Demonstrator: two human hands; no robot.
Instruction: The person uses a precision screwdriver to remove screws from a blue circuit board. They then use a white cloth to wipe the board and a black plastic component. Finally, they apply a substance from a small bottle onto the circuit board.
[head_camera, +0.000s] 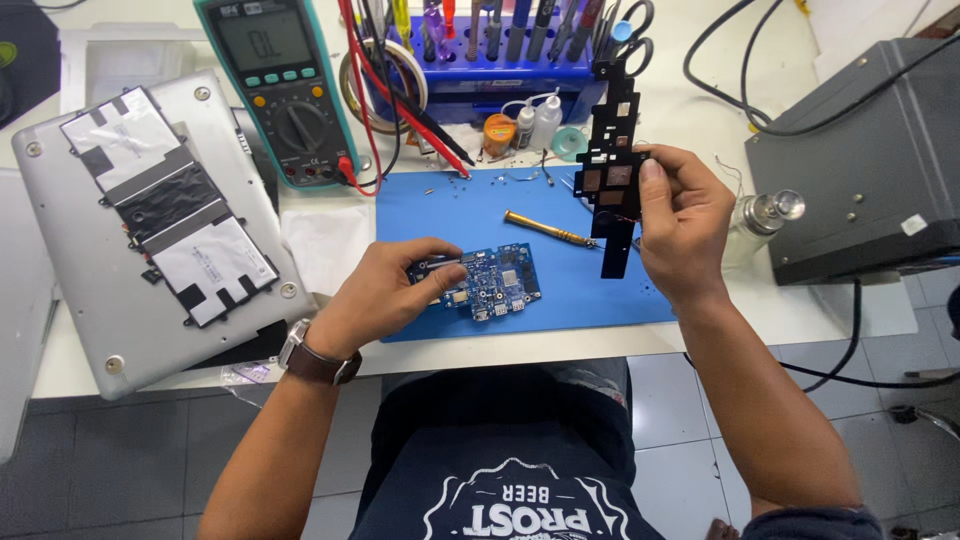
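Circuit board (490, 283) in left hand (385, 290)

An electronics repair workshop; a multimeter (284, 85) with red and black leads stands at upper centre; a blue tool rack (505, 45) of drivers and tweezers sits behind a blue mat (560, 280) on the white worktop (700, 110); an opened laptop (150, 230) lies at left; small bottles (535, 122) and a grey box (860, 150) at right complete it.
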